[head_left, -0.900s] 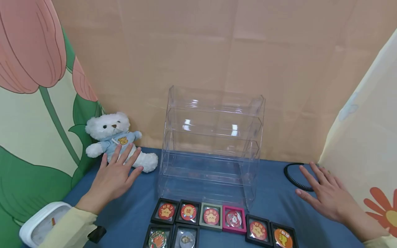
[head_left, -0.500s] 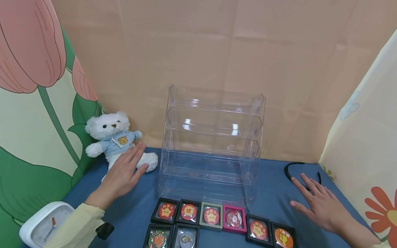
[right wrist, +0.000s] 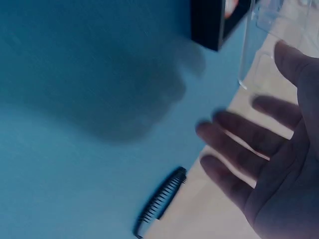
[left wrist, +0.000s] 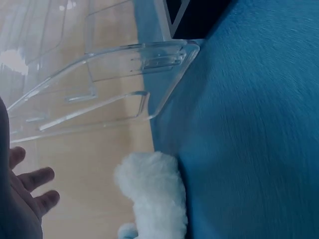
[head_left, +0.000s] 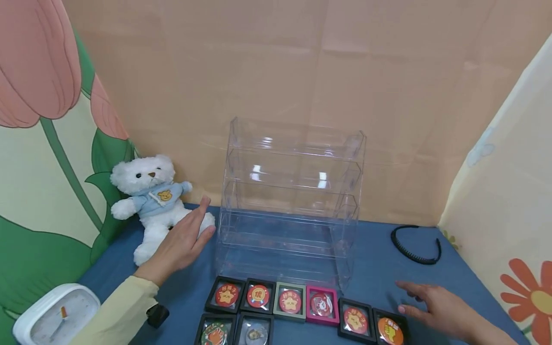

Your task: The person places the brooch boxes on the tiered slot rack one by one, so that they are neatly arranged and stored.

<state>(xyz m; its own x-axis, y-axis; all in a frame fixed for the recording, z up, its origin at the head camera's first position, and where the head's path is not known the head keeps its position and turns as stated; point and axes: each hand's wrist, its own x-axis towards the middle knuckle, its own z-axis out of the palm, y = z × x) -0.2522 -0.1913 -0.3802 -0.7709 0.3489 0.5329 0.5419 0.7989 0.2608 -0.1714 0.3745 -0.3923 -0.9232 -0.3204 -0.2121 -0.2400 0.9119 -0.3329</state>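
In the head view my left hand [head_left: 183, 244] is held in the air with straight fingers, overlapping the leg of a white plush bear [head_left: 161, 196] in a blue top. It touches nothing in the left wrist view, where the bear's furry leg [left wrist: 154, 194] lies below the stand. My right hand [head_left: 440, 306] hovers, fingers relaxed, beside the black framed badge with an orange disc [head_left: 390, 330]. Between the hands stands a clear tiered display rack [head_left: 289, 230]. Several small framed badges, including a green-framed one [head_left: 290, 302] and a pink-framed one [head_left: 322, 305], line its front.
A black toothed headband [head_left: 416, 254] lies on the blue cloth [head_left: 375, 258] at the right. At the lower left sits a white tray [head_left: 26, 326] with a small thin item in it. A tan backdrop [head_left: 280, 62] and printed side panels enclose the table.
My left hand has moved right and its spread fingers have come together. The right hand has come down toward the table's front, uncovering the headband. The view has shifted slightly.
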